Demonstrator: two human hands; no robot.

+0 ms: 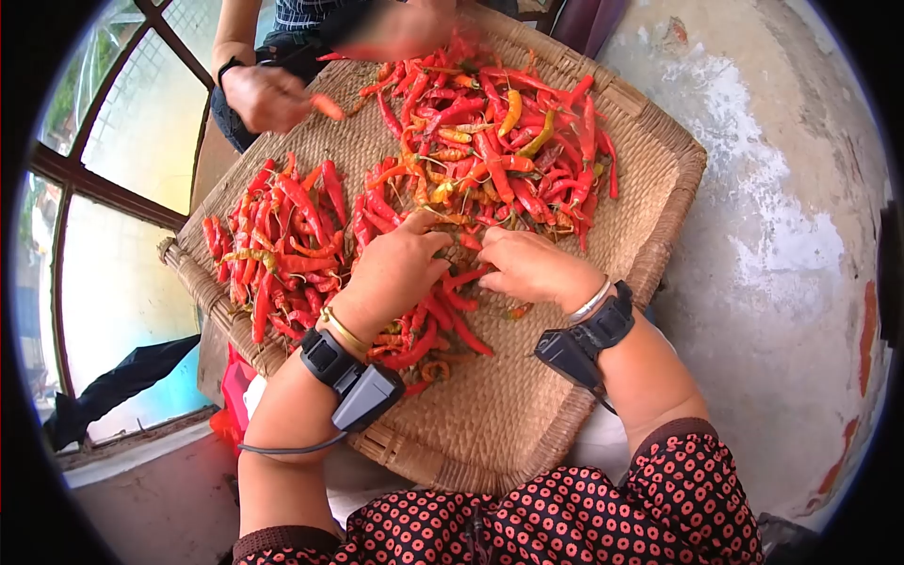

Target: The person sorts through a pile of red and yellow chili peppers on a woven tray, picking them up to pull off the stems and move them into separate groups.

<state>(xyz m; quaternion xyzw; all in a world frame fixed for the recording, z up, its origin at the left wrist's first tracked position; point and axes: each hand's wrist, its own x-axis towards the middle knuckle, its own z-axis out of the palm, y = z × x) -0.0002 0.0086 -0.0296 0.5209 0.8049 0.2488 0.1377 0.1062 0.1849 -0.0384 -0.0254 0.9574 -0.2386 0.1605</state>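
Peppers [494, 162] lie in heaps, colours mixed, on the woven tray [518, 386]; left hand [394, 264] and right hand [532, 268] reach in, either grip's hold impossible to tell

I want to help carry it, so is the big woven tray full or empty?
Partly full. Red peppers are heaped over much of the tray, but its woven bottom shows on the right.

Woven tray [516, 391] with a raised rim. Lying directly on it: heaped chili peppers [492, 162], mostly red, some yellow.
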